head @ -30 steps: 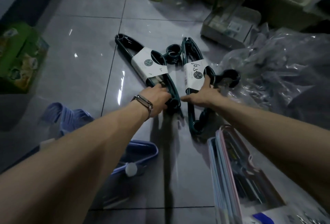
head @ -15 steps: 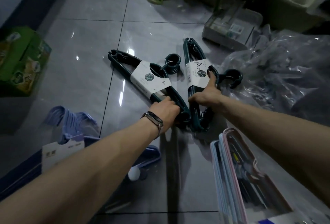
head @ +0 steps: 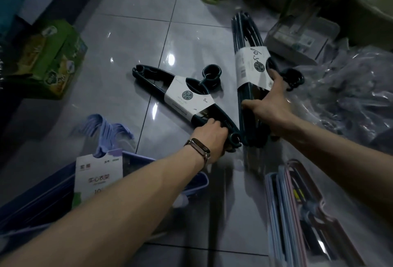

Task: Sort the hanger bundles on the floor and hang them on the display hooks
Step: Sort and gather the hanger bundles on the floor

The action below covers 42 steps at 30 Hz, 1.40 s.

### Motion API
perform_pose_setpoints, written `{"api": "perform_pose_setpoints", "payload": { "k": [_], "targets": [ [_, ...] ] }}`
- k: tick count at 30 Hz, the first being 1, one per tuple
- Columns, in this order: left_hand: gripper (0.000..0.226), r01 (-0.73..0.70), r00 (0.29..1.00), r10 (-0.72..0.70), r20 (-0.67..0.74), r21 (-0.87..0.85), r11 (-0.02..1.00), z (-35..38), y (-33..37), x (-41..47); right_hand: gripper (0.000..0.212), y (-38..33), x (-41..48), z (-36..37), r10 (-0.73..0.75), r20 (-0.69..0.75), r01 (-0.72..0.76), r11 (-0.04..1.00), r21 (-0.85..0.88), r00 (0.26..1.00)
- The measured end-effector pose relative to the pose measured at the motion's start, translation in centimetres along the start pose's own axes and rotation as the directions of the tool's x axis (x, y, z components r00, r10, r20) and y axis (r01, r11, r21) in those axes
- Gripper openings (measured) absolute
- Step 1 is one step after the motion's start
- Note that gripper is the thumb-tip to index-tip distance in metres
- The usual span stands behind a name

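Gripping its green bundle (head: 248,62), the right hand (head: 270,105) is tipping it up beside the flat bundle (head: 187,96) the left hand (head: 212,136) is clutching, likely pairing matches.

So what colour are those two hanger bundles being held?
Dark teal, left bundle and right bundle alike, each wrapped in a white paper band; head view shows it.

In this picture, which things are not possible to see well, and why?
- Display hooks: nowhere in the head view.
- Left hand: fingertips curled under the left green bundle.
- Right green bundle: label print too small, blurred.
- Purple bundle: partly behind the left forearm.
- Pastel hangers: cut off by the bottom edge.
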State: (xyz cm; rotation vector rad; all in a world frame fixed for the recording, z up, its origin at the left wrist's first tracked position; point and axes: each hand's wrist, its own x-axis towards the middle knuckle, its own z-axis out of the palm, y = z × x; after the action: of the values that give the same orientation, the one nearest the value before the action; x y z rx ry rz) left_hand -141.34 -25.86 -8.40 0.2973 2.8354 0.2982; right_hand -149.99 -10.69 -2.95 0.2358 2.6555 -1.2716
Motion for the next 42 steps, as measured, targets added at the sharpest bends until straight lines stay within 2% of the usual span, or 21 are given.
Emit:
{"api": "perform_pose_setpoints", "payload": {
  "k": [2,5,8,10,11,12,14,16,17,19,21,25,27,29,33,35,39,42],
  "targets": [
    [0.044,-0.001,0.999,-0.002,-0.038,-0.064,0.998,-0.7,-0.9,-0.3,0.113,-1.2,-0.6,0.3,-0.075,0.023,0.075,0.997,-0.004,0.997],
    [0.033,0.025,0.987,-0.044,-0.155,-0.126,0.992,-2.2,-3.1,-1.5,0.118,-2.6,-1.2,1.7,-0.207,0.085,0.212,0.976,-0.051,0.975],
    [0.027,0.187,0.938,-0.253,-0.238,-0.269,0.945,-3.3,-6.3,-2.5,0.121,-3.1,-1.4,3.5,-0.293,0.207,0.316,0.945,-0.086,0.933],
    [0.029,0.364,0.838,-0.483,-0.253,-0.401,0.841,-3.5,-8.4,-2.8,0.123,-3.2,-1.8,5.0,-0.300,0.290,0.347,0.930,-0.125,0.909],
    [0.030,0.440,0.782,-0.585,-0.213,-0.475,0.762,-3.6,-9.3,-2.9,0.124,-3.1,-2.0,5.7,-0.291,0.321,0.352,0.924,-0.151,0.901],
    [0.028,0.495,0.739,-0.659,-0.141,-0.549,0.673,-3.5,-10.0,-3.0,0.124,-3.1,-2.3,6.5,-0.283,0.336,0.359,0.914,-0.189,0.898],
    [0.023,0.514,0.687,-0.726,0.024,-0.723,0.462,-3.4,-10.6,-3.2,0.122,-3.2,-2.9,7.7,-0.273,0.322,0.363,0.895,-0.261,0.906],
    [0.029,0.453,0.665,-0.725,0.180,-0.869,0.199,-3.3,-10.5,-3.4,0.119,-3.5,-3.1,8.3,-0.238,0.294,0.326,0.896,-0.302,0.926],
    [0.029,0.426,0.677,-0.699,0.231,-0.897,0.117,-3.2,-10.1,-3.4,0.118,-3.7,-3.0,8.5,-0.223,0.292,0.315,0.892,-0.323,0.930],
    [0.022,0.386,0.723,-0.632,0.279,-0.922,0.035,-3.1,-9.3,-3.1,0.117,-3.7,-2.5,8.4,-0.226,0.302,0.334,0.863,-0.379,0.926],
    [0.026,0.361,0.754,-0.579,0.309,-0.932,-0.028,-3.2,-8.4,-2.8,0.119,-3.7,-1.8,7.8,-0.217,0.343,0.350,0.849,-0.395,0.914],
    [0.028,0.358,0.801,-0.477,0.361,-0.928,-0.100,-3.6,-6.7,-2.5,0.122,-3.8,-1.2,7.1,-0.129,0.403,0.318,0.836,-0.446,0.906],
    [0.019,0.358,0.810,-0.464,0.358,-0.929,-0.092,-3.5,-6.1,-2.3,0.124,-3.5,-1.5,7.3,-0.138,0.405,0.333,0.822,-0.462,0.904],
    [0.015,0.369,0.821,-0.466,0.330,-0.929,-0.008,-3.3,-5.9,-2.1,0.128,-3.2,-1.7,7.6,-0.160,0.401,0.356,0.801,-0.481,0.902],
    [0.049,0.463,0.827,-0.492,0.273,-0.827,0.319,-3.5,-6.4,-2.3,0.128,-2.7,-1.8,7.8,-0.179,0.399,0.390,0.741,-0.547,0.899],
    [0.049,0.478,0.836,-0.494,0.237,-0.756,0.446,-3.7,-6.4,-2.5,0.126,-2.5,-2.0,7.8,-0.188,0.397,0.407,0.698,-0.589,0.898],
    [0.045,0.465,0.881,-0.442,0.168,-0.473,0.748,-4.9,-5.4,-5.0,0.103,-2.0,-4.4,6.8,-0.224,0.390,0.439,0.618,-0.652,0.893],
    [0.051,0.466,0.885,-0.432,0.176,-0.343,0.815,-6.5,-3.7,-8.2,0.081,-1.7,-8.1,4.9,-0.226,0.381,0.436,0.598,-0.672,0.897]
  ]
}}
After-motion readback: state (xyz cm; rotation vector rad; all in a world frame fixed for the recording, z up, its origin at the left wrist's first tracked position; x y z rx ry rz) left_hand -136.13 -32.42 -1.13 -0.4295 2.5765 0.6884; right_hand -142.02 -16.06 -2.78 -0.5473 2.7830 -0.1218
